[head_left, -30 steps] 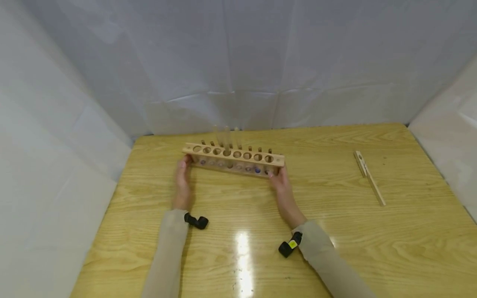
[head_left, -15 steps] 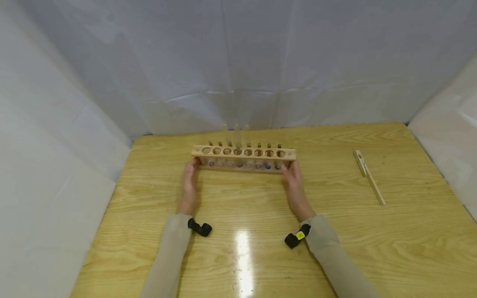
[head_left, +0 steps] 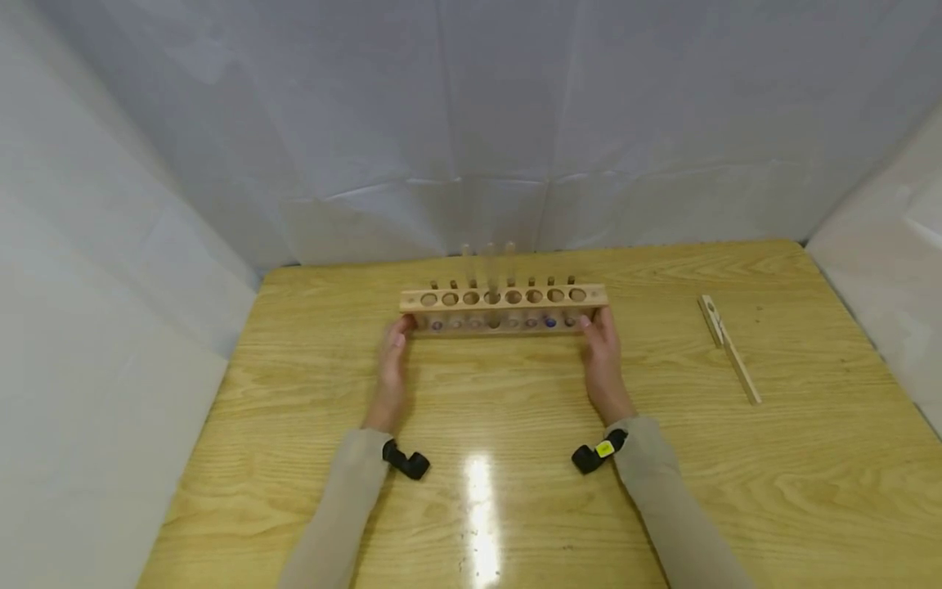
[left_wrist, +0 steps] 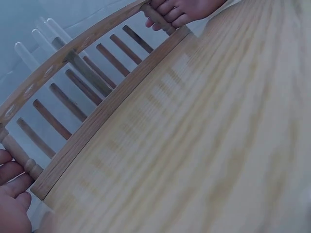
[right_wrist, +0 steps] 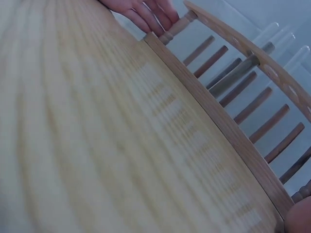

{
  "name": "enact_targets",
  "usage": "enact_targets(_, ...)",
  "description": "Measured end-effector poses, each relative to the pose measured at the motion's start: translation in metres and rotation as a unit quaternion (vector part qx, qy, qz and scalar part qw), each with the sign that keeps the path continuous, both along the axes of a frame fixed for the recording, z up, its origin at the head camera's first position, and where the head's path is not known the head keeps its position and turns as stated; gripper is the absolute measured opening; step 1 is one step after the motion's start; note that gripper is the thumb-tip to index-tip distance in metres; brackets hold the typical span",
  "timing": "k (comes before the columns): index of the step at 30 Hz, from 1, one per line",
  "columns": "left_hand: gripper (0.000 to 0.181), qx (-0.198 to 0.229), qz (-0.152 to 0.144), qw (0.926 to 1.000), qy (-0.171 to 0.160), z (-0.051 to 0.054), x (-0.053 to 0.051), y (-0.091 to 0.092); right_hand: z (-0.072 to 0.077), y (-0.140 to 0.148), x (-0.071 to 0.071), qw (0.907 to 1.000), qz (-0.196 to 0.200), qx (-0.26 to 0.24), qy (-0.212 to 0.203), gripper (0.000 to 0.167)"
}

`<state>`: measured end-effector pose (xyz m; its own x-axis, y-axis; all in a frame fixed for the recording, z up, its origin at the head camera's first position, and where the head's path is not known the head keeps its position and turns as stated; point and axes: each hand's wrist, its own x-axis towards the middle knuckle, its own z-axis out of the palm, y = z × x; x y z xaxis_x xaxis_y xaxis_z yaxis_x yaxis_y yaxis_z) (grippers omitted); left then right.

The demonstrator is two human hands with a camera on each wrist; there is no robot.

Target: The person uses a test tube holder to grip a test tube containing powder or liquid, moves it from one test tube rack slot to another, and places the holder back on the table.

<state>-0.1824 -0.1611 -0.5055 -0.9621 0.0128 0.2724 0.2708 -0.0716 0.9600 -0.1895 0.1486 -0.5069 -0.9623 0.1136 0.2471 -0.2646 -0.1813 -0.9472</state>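
Tabletop [head_left: 500,397], glossy yellow, before pale sheeting [head_left: 515,106], left hand [head_left: 392,372] and right hand [head_left: 605,364] half-closed round rack [head_left: 503,307]

Across from me the person's left arm [head_left: 344,503], sleeved in plain beige cloth, and the matching beige-sleeved right arm [head_left: 662,491] reached forward, slanting inward. The bare left hand [head_left: 392,368] and bare right hand [head_left: 603,372] were well apart, thumb sides up, palms facing one another. The left fingers [left_wrist: 10,172] were bent in a hold; the right thumb [head_left: 586,322] lay inward of its own gripping fingers [head_left: 607,321].
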Motion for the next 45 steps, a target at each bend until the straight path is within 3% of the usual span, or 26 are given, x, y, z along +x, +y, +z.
enact_targets(6,0.061,0.004,-0.015,0.9999,-0.001,0.003,0.004,0.007,-0.001,0.005,-0.005,1.0000,-0.001,-0.008,0.006,0.060)
enact_targets(18,0.061,-0.036,-0.011,0.9993,0.005,0.001,0.007,0.012,-0.001,0.007,-0.004,0.9982,-0.038,-0.022,0.042,0.053)
enact_targets(25,0.064,-0.058,0.001,0.9980,-0.026,0.004,0.014,0.017,-0.001,0.012,0.002,0.9983,-0.052,-0.022,0.012,0.056)
enact_targets(30,0.062,-0.062,-0.006,0.9980,-0.006,0.003,0.016,0.020,0.001,0.015,0.006,0.9981,-0.058,-0.018,-0.004,0.059)
enact_targets(38,0.058,-0.069,-0.010,0.9973,0.020,0.001,0.018,0.021,-0.001,0.017,0.009,0.9978,-0.065,-0.014,0.005,0.059)
enact_targets(45,0.060,-0.091,-0.019,0.9953,0.025,0.004,0.018,0.021,-0.002,0.018,0.012,0.9978,-0.059,-0.028,0.008,0.058)
